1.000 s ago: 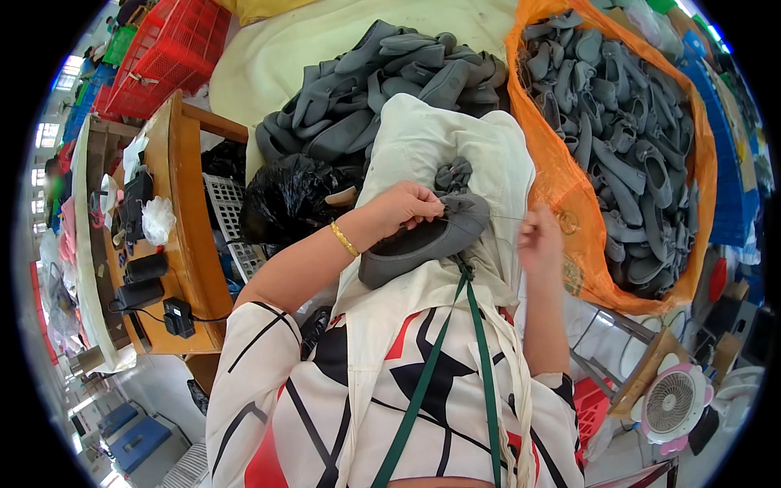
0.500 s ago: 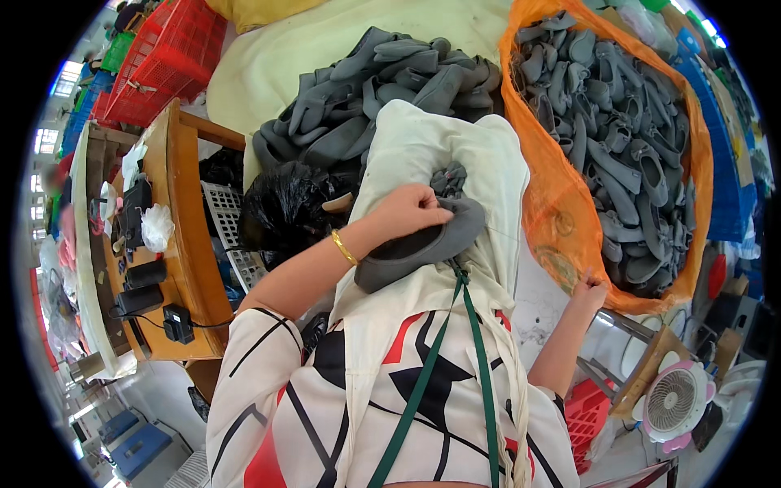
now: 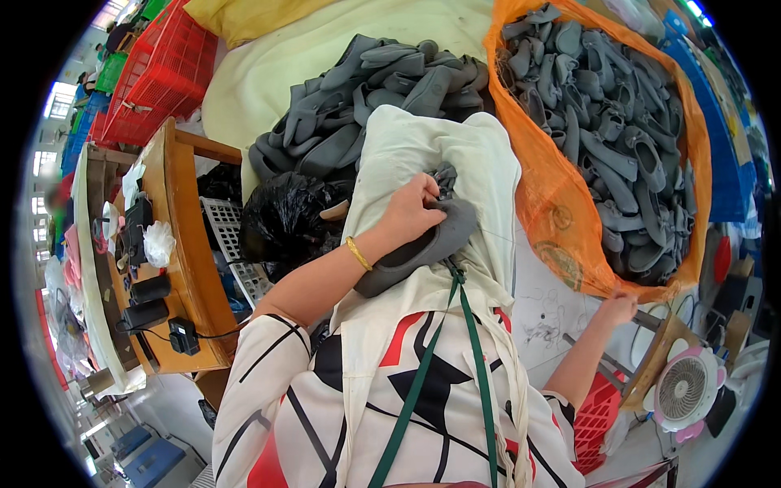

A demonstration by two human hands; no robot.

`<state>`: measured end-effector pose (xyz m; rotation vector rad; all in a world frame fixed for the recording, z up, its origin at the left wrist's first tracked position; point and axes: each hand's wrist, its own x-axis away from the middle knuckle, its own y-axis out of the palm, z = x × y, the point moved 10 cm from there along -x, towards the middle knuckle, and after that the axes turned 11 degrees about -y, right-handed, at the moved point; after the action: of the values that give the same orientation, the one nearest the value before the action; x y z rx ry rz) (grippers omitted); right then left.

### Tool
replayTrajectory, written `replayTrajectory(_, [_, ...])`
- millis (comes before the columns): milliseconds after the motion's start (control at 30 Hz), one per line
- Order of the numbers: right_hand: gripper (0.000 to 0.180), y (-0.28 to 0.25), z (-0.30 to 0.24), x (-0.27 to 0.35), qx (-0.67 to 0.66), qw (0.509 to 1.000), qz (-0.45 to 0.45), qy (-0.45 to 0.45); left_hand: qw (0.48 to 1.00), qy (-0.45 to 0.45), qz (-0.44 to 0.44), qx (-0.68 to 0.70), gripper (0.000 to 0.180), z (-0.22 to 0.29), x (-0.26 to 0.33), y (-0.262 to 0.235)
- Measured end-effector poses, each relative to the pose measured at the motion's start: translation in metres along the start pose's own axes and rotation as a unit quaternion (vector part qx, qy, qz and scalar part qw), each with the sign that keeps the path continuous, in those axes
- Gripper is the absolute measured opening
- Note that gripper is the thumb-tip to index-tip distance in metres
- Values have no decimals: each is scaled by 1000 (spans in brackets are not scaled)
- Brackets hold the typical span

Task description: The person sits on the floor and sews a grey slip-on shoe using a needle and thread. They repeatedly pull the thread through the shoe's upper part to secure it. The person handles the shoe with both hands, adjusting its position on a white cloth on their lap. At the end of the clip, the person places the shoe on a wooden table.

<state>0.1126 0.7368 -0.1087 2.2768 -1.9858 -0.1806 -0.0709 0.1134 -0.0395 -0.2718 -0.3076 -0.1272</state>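
Observation:
On my apron-covered lap (image 3: 480,154) lies a grey cloth shoe (image 3: 455,232), its opening turned up toward me. My left hand (image 3: 413,210) is closed in a pinch at the shoe's upper edge, with a gold bangle on the wrist. A small bunched dark grey piece (image 3: 443,177) sits just beyond the fingers. Out to the right, my right hand (image 3: 620,307) is closed on the near rim of a large orange woven bag (image 3: 561,232). Many similar grey shoes (image 3: 622,154) fill that bag. Its fingertips are partly hidden against the rim.
Ahead, a heap of grey shoes (image 3: 325,134) rests on a pale yellow sheet (image 3: 252,81). At the left stand a black plastic bag (image 3: 285,215), a white crate (image 3: 232,244), a wooden table (image 3: 191,285) and red crates (image 3: 163,69). A fan (image 3: 687,389) stands lower right.
My right hand has moved right and slightly nearer along the orange bag's rim. My left hand stays on the shoe. The whole view has shifted slightly.

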Motion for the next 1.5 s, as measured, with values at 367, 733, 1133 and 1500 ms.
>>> replayTrajectory(367, [21,186,-30,277,42,768,-636,-61,997,-10,-64,-39,25,18,4,2])
replayTrajectory(733, [7,198,-129,430,65,606,-727,-317,972,-73,-115,-190,32,34,39,36])
replayTrajectory(1133, [7,228,-110,431,87,602,-740,-287,935,-260,-192,148,13,-13,42,22])
replayTrajectory(1500, [3,245,-103,449,103,556,-743,-358,988,-108,-112,-8,11,10,19,7])
